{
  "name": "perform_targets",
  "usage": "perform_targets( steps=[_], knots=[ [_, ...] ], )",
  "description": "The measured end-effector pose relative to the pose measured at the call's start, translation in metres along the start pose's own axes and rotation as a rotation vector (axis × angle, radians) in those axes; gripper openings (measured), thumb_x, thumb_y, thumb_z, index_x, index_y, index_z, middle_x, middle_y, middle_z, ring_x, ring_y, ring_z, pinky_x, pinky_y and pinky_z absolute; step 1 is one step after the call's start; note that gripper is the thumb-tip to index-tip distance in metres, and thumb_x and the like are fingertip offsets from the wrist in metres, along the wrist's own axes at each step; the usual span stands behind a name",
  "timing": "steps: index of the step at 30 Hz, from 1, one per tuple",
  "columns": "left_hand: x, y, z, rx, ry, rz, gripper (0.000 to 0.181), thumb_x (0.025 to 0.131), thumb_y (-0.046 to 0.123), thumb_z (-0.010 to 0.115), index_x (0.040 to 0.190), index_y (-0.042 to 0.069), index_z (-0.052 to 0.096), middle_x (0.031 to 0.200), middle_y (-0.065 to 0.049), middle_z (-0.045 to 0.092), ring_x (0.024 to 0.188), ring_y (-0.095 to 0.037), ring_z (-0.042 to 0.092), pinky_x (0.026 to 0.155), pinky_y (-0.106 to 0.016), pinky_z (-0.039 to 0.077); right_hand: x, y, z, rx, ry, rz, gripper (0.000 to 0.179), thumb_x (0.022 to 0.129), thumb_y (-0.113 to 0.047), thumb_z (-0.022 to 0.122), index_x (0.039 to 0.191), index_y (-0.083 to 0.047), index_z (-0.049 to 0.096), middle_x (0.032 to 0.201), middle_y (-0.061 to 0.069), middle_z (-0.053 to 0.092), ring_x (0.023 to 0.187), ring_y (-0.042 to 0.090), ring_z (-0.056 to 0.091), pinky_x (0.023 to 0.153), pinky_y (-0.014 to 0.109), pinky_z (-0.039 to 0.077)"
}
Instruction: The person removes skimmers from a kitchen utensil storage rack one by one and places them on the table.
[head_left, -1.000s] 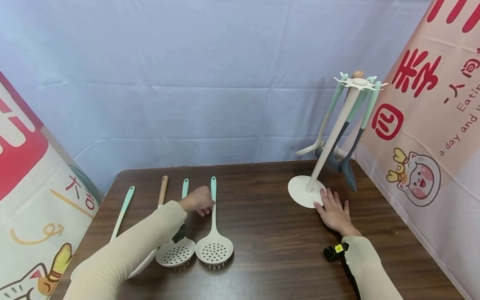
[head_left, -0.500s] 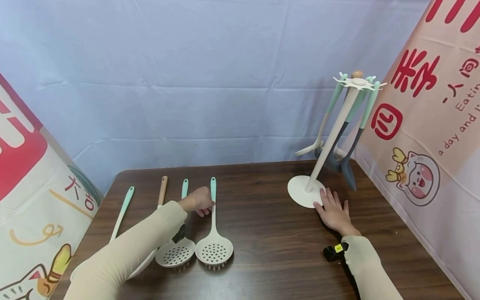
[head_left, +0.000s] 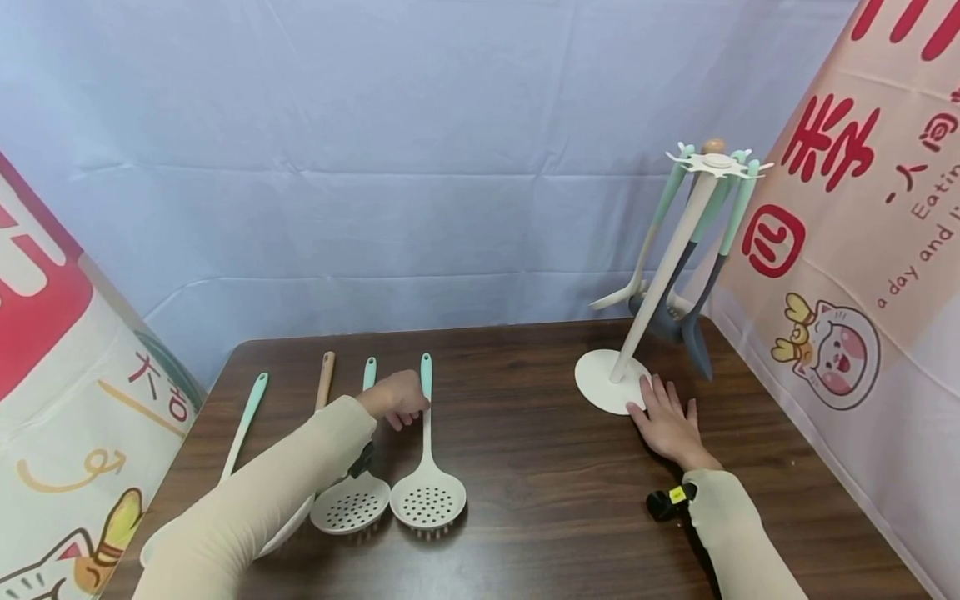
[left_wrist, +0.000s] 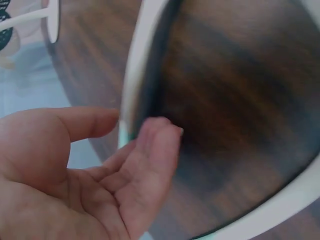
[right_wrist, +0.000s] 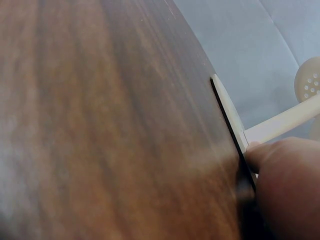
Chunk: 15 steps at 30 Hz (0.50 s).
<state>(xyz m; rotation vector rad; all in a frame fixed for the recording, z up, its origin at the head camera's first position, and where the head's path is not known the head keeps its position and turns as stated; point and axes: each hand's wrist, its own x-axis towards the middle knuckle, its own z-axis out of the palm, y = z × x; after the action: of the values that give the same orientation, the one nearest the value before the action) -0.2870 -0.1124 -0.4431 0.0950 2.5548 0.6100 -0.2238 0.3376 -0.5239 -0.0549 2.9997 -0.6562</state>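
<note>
My left hand (head_left: pixel 397 397) is at the handle of a white skimmer (head_left: pixel 429 500) with a mint grip, the rightmost utensil lying on the table. In the left wrist view the thumb and curled fingers (left_wrist: pixel 160 145) pinch that handle from either side. My right hand (head_left: pixel 669 427) lies flat with spread fingers beside the white utensil stand (head_left: pixel 611 392), its fingertips on the rim of the round base. Mint-handled utensils (head_left: pixel 738 208), some with dark grey ends, hang from the stand's hooks.
Left of the held skimmer lies a second skimmer (head_left: pixel 351 507). Beyond it are a wooden-handled utensil (head_left: pixel 326 382) and a mint-handled one (head_left: pixel 247 417), both partly covered by my left sleeve. The brown table (head_left: pixel 540 500) ends at a hanging blue cloth (head_left: pixel 450 208).
The left hand's fingers have shifted very slightly at the skimmer's handle. The right hand, the stand and the utensils have stayed in place.
</note>
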Motion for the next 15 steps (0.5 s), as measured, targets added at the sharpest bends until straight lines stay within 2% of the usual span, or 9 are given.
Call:
perform_targets(
  steps=[5, 8, 12, 15],
  knots=[
    [-0.003, 0.014, -0.013, 0.078, 0.019, 0.015, 0.025, 0.1, 0.021, 0.063, 0.085, 0.002, 0.067, 0.081, -0.012, 0.069, 0.069, -0.023, 0.068, 0.061, -0.035, 0.06, 0.001, 0.001, -0.002, -0.004, 0.0, 0.002, 0.077, 0.11, -0.051, 0.029, 0.16, 0.004, 0.01, 0.164, 0.033, 0.0, 0.149, 0.055, -0.004, 0.109, 0.076, -0.012],
    [-0.004, 0.025, -0.02, 0.125, 0.029, 0.051, 0.032, 0.101, 0.025, 0.062, 0.075, 0.006, 0.064, 0.07, -0.009, 0.064, 0.058, -0.021, 0.064, 0.063, -0.038, 0.059, 0.001, 0.001, -0.002, -0.005, -0.001, 0.002, 0.077, 0.11, -0.051, 0.029, 0.16, 0.004, 0.01, 0.164, 0.032, 0.0, 0.149, 0.055, -0.004, 0.109, 0.076, -0.012],
    [-0.002, 0.042, -0.028, 0.143, 0.016, 0.115, 0.037, 0.101, 0.023, 0.058, 0.067, 0.01, 0.059, 0.061, -0.003, 0.056, 0.051, -0.017, 0.056, 0.064, -0.04, 0.059, 0.0, 0.001, -0.002, -0.001, 0.005, 0.001, 0.077, 0.11, -0.051, 0.029, 0.16, 0.004, 0.01, 0.164, 0.033, 0.001, 0.149, 0.055, -0.004, 0.109, 0.076, -0.012],
    [0.001, 0.056, -0.031, 0.13, 0.003, 0.166, 0.046, 0.103, 0.023, 0.055, 0.058, 0.014, 0.052, 0.053, 0.001, 0.049, 0.046, -0.014, 0.047, 0.057, -0.035, 0.055, 0.0, 0.0, 0.0, -0.001, 0.0, 0.006, 0.076, 0.11, -0.05, 0.031, 0.16, 0.004, 0.01, 0.164, 0.033, 0.001, 0.149, 0.055, -0.004, 0.109, 0.076, -0.012]
  ],
)
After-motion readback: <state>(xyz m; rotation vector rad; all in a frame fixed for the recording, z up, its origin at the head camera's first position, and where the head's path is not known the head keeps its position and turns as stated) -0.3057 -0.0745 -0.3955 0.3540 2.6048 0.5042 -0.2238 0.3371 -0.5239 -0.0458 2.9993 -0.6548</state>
